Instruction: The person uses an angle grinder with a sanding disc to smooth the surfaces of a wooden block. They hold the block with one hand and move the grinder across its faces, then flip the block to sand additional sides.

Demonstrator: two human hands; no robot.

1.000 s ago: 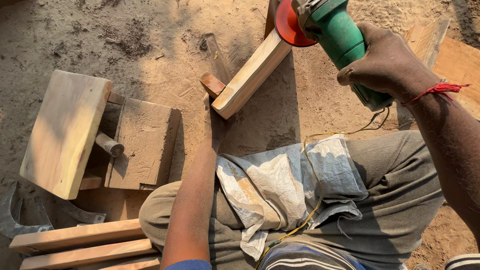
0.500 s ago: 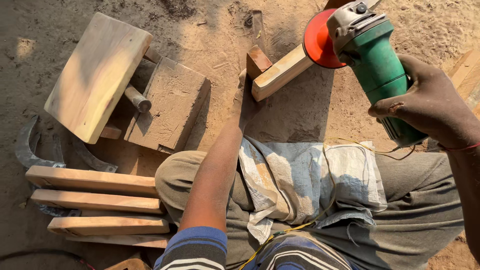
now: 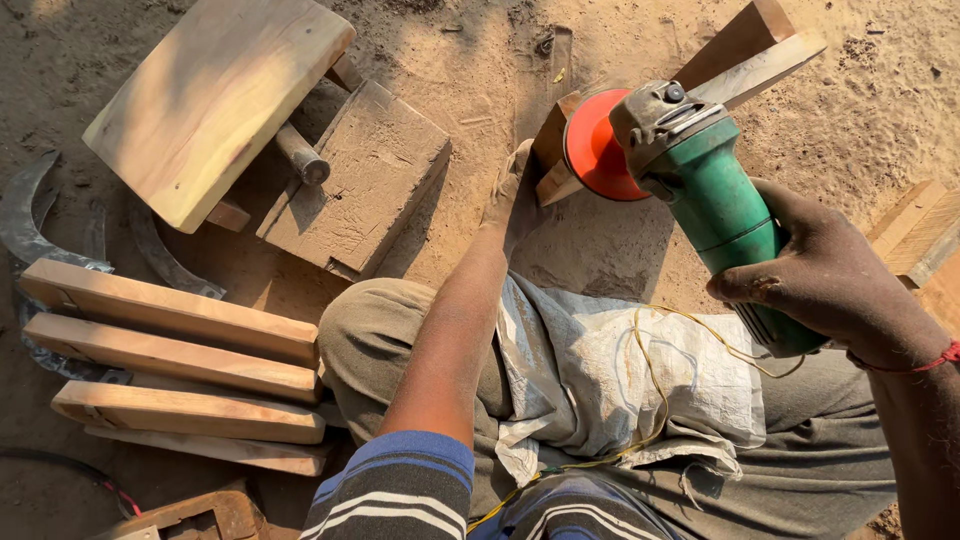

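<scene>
Down and toward the middle swings the green angle grinder (image 3: 715, 205) compared with a moment ago, its orange disc (image 3: 595, 150) now sitting right against the near end of the pale wooden strip (image 3: 700, 90), while the left arm has stretched further out along the sandy ground (image 3: 850, 110). The right hand (image 3: 835, 280) wraps tight around the grinder's body, fingers curled under it, a red thread at the wrist. The left hand (image 3: 510, 190) lies mostly flat, pressed on the ground just beside the strip's end; whether its fingertips touch the wood I cannot tell. A thin yellow cord (image 3: 655, 390) loops from the grinder across the whitish sack cloth (image 3: 600, 370) draped over the person's lap. Further left, a dusty square block (image 3: 355, 180) lies near a small wooden stool top (image 3: 215, 95) with a round peg showing beneath it. At the near left, four trimmed wooden slats (image 3: 170, 365) lie side by side. More timber (image 3: 915, 230) pokes in at the right edge.
</scene>
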